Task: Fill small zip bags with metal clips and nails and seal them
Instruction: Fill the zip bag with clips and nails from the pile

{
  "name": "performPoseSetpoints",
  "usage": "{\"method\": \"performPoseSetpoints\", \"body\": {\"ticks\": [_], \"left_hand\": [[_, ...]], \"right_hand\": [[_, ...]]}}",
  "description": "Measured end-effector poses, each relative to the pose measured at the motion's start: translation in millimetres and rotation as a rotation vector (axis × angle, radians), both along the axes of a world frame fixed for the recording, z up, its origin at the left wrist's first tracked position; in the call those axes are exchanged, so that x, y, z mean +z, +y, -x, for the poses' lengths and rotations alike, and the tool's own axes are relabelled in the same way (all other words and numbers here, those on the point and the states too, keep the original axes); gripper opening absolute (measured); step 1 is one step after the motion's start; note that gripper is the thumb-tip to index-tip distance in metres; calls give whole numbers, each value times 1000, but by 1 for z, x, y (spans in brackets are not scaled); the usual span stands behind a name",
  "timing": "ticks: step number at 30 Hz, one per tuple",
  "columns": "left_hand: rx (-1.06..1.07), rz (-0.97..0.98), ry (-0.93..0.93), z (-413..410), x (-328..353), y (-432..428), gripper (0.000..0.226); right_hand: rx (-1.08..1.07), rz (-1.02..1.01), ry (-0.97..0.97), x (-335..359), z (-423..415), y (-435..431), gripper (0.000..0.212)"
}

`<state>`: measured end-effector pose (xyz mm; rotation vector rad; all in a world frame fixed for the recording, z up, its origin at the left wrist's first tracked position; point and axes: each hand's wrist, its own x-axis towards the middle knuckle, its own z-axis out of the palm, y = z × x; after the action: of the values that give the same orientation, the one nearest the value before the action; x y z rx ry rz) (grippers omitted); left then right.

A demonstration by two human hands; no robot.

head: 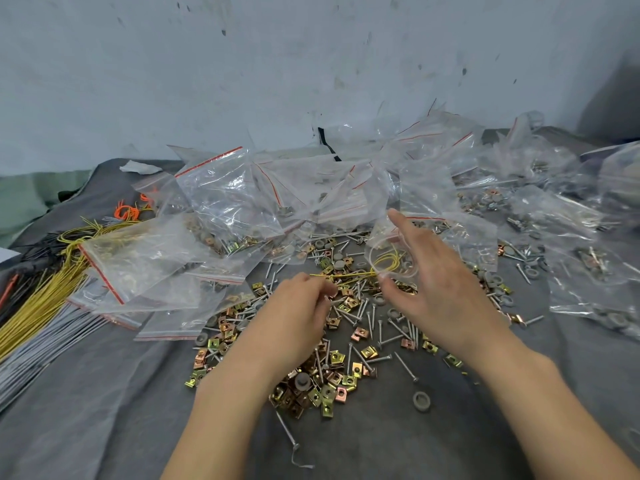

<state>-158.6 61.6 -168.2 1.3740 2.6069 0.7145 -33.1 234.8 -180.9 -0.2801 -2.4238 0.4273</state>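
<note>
- Right hand (440,285), right of centre: a small zip bag (388,244) is held by its mouth, the thumb under the lower edge and the forefinger raised behind the upper one, so that the opening is kept spread towards the other hand.
- Inside the bag one looped yellow wire (349,274) is seen, its free end reaching left out of the mouth.
- Left hand (298,313), centre of the frame: the fingers are curled together just above the loose hardware, near the end of the wire. Whether anything is pinched cannot be told.
- Step in hand (as judged): the bag is being filled, and sealing has not yet been begun.
- Next move: hardware must be carried from the heap to the open mouth without the wire being dragged out, and the strip must then be pressed closed along its whole length.
- Counts: two hands, one bag in hand, one wire in it.
- Metal clips (332,386) and nails (377,327) lie scattered on the grey cloth (104,427) below and between the hands, with grey washers (421,400) among them (all far too many to be counted).
- A heap of filled bags (228,199) stretches across the middle of the frame, with its number not countable.
- At the left edge three sorts of ties are laid: yellow wires (38,306), grey wires (45,348) and orange ties (127,213).
</note>
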Motion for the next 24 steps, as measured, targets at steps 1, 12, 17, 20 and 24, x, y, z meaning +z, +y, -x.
{"method": "performPoseSetpoints", "body": {"ticks": [1, 12, 17, 20, 24], "left_hand": [[6, 21, 20, 1, -1, -1, 28], [154, -500, -556, 3, 5, 2, 21], [151, -722, -879, 5, 13, 3, 30], [138, -737, -896, 6, 14, 2, 25], [130, -730, -932, 5, 13, 3, 25]], "right_hand": [[2, 3, 2, 0, 0, 0, 76], [-7, 26, 15, -1, -2, 1, 79], [-21, 19, 14, -2, -3, 2, 79], [-25, 29, 17, -2, -3, 3, 79], [-22, 32, 20, -2, -3, 3, 79]]}}
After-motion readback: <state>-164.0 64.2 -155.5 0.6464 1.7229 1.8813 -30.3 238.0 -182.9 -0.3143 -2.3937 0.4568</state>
